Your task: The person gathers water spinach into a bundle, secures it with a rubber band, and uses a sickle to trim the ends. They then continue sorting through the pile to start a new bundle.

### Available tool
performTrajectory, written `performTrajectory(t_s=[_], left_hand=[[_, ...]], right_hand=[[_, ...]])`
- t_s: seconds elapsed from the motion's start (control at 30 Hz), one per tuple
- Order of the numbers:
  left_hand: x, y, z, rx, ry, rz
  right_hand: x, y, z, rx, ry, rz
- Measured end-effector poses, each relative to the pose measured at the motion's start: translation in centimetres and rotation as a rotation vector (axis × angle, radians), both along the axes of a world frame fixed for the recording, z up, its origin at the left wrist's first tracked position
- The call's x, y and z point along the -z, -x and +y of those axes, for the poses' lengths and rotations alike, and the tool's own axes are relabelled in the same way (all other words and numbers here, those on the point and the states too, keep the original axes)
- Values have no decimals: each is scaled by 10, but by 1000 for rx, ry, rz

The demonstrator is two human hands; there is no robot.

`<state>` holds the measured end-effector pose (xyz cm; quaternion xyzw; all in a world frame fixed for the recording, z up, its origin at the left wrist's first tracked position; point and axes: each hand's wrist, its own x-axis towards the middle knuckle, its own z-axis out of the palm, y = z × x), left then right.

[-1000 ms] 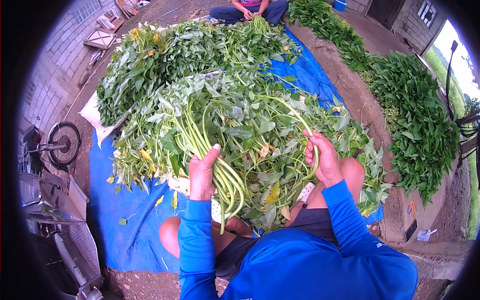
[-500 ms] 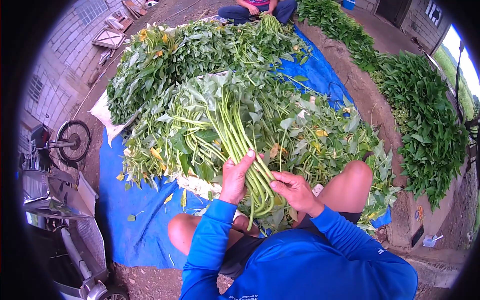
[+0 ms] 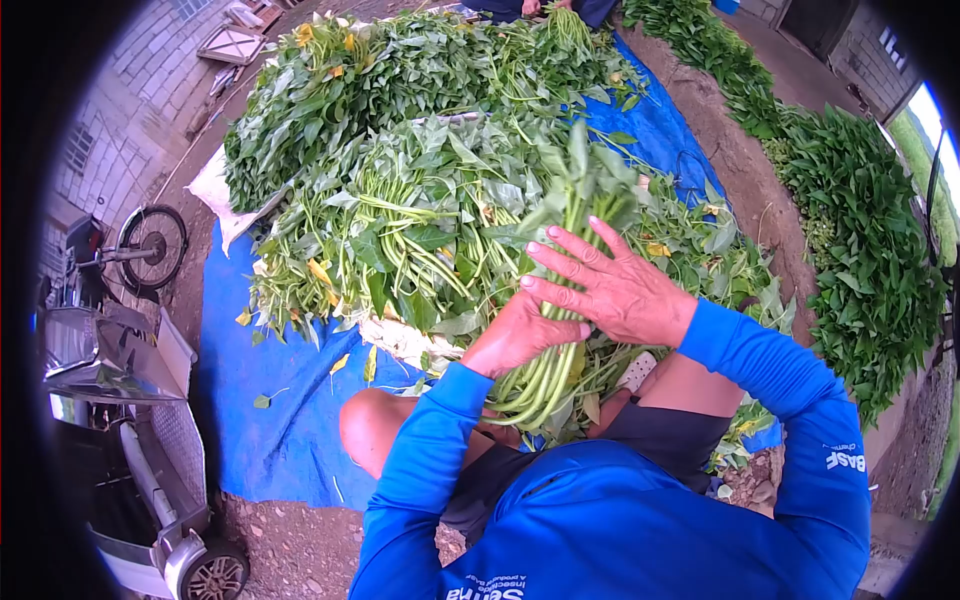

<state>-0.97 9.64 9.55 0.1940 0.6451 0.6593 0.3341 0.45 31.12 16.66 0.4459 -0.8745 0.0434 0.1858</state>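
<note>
A bunch of long-stemmed leafy greens (image 3: 545,385) is upright in front of my body, its leaves at the far end and its pale green stems curving toward my lap. My left hand (image 3: 525,335) is closed around the stems at mid-length, the thumb across them. Against the upper part of the bunch lies my right hand (image 3: 620,290), fingers spread and stretched out over the stems just below the leaves. Beyond both hands spreads a large heap of cut greens (image 3: 420,180), with a loose bundle of stems (image 3: 410,250) on its near side.
Under the heap lies a blue tarp (image 3: 270,420). More greens (image 3: 860,260) line the ledge at right. A motorbike wheel (image 3: 152,247) and a metal sidecar (image 3: 150,440) stand at left. Another person's hands (image 3: 545,8) are at the far edge.
My right hand has moved from the lower stem ends up to the leafy part, its fingers now spread. The bunch has shifted right and stands more upright, still in my left hand.
</note>
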Motion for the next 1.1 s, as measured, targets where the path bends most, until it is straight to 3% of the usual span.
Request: performTrajectory(t_s=[0.2,0.27,0.33,0.37,0.4,0.5,0.57,0.63,0.7,0.8,0.83,0.9,1.0,1.07,1.1], left_hand=[[-14,9,-16,266,116,-51],[-13,17,-35,123,-35,66],[-22,33,-61,-288,200,245],[-18,39,-68,-503,168,414],[-25,41,-76,-537,252,535],[-27,27,-60,-397,271,556],[-28,10,-40,-324,502,667],[-10,5,-26,-492,432,688],[-16,8,-24,-523,438,398],[16,28,-37,-560,187,24],[25,31,-41,-599,151,-73],[43,35,-56,-675,159,-218],[70,41,-75,-751,88,-367],[91,48,-87,-745,24,-423],[95,49,-86,-761,22,-435]], right_hand=[[24,21,6,36,-188,-224],[14,29,2,48,-174,-184],[5,44,8,54,-119,-138],[7,56,14,37,-117,-95],[-3,61,14,62,-152,-134],[-16,90,0,87,-269,-139],[-31,106,-18,43,-358,-142],[-36,119,-40,3,-364,-127],[-45,134,-67,61,-505,-223],[-3,172,-82,25,-443,-93],[-6,164,-88,205,-542,-45],[-19,154,-92,345,-226,-133],[-34,127,-65,116,587,-326],[-22,73,-48,293,828,-653],[9,51,-46,277,913,-694]])
